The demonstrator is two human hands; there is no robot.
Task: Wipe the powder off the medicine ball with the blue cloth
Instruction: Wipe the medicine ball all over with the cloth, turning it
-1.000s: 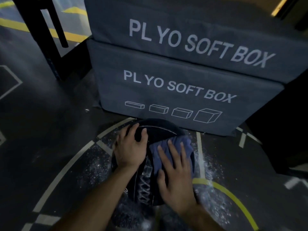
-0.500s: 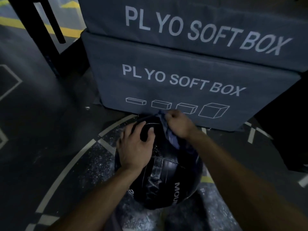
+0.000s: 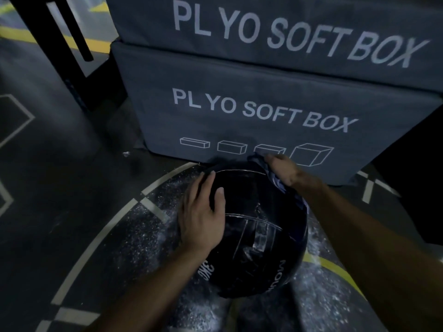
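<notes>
A: From the head view, where is the ball (image 3: 251, 233)?

B: On the floor (image 3: 72, 188), touching or nearly touching the lower plyo box (image 3: 239, 92), ringed by spilled powder (image 3: 148, 231).

A: Why is the left hand (image 3: 203, 216) flat on it?

B: To brace it, I judge. Its fingers (image 3: 206, 185) lie spread and straight on the upper left side, so the ball won't roll under the wiping.

A: And the right hand (image 3: 285, 173)?

B: At the far top, its fingers curled into the cloth (image 3: 280, 185), bunching it. The cloth trails down the right side, likely to sweep that curve.
</notes>
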